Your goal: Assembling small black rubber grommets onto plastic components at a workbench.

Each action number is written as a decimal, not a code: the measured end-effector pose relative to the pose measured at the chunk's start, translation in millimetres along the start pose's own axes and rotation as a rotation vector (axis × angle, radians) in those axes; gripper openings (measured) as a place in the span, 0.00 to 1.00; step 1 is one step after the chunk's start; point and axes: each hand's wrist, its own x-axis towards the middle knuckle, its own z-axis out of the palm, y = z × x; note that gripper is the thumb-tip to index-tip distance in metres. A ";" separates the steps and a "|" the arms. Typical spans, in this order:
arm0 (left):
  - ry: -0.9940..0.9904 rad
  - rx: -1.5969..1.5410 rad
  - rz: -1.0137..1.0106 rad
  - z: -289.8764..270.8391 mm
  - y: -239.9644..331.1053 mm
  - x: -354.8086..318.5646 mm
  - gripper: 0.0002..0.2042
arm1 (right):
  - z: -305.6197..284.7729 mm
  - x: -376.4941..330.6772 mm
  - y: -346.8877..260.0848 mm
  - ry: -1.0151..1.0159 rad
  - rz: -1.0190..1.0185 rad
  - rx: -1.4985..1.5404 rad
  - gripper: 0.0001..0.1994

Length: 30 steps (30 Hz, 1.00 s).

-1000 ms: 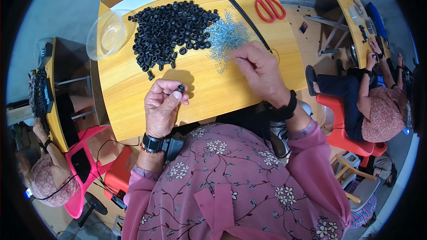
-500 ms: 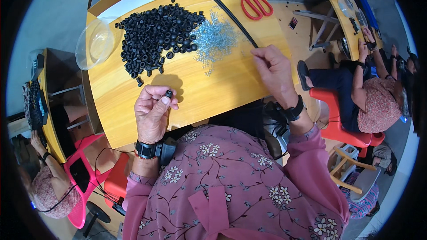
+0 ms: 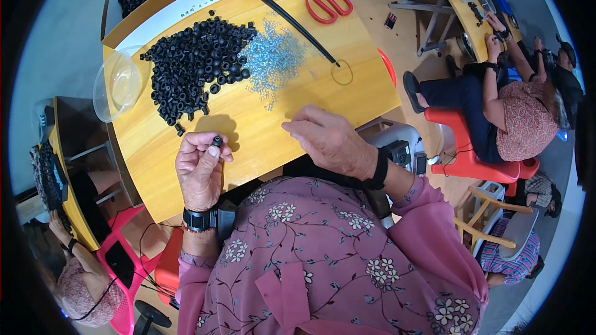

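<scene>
Left hand (image 3: 200, 170) pinches 1 black ring (image 3: 217, 141) above the table (image 3: 279, 111), right hand (image 3: 332, 142) half-curled, contents hidden; big ring pile (image 3: 192, 65) and clear-bit heap (image 3: 271, 57) remain, so mostly undone.

The premises were a small assembly workshop. A wooden desk (image 3: 298, 111) carried a bulk heap of black rings (image 3: 192, 65) beside a heap of clear bits (image 3: 272, 59), with a box (image 3: 167, 0) of more rings at its far edge. Red scissors (image 3: 326, 1), a black cable (image 3: 295, 25) and a clear bowl (image 3: 117, 84) lay alongside. Other workers (image 3: 521, 118) sat on red chairs (image 3: 462, 149) at neighbouring desks (image 3: 456, 0) on a bare grey floor (image 3: 62, 37), handling small parts.
</scene>
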 end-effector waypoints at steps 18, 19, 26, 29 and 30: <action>0.018 -0.059 0.037 -2.0 -2.5 -3.3 0.12 | 21.3 30.9 -5.5 -0.150 -0.184 -0.109 0.11; 0.016 -0.065 0.040 -1.9 -3.2 -3.3 0.12 | 21.0 30.7 -6.6 -0.157 -0.169 -0.120 0.10; 0.009 -0.052 0.018 -1.9 -2.1 -4.3 0.11 | 3.6 23.9 6.8 -0.028 -0.050 -0.125 0.09; 0.002 -0.057 0.023 -1.7 -2.1 -3.8 0.11 | -0.9 32.8 0.4 -0.039 0.012 -0.076 0.09; 0.005 -0.055 0.022 -1.6 -1.8 -3.9 0.11 | -0.6 36.4 -1.8 -0.056 0.028 -0.062 0.09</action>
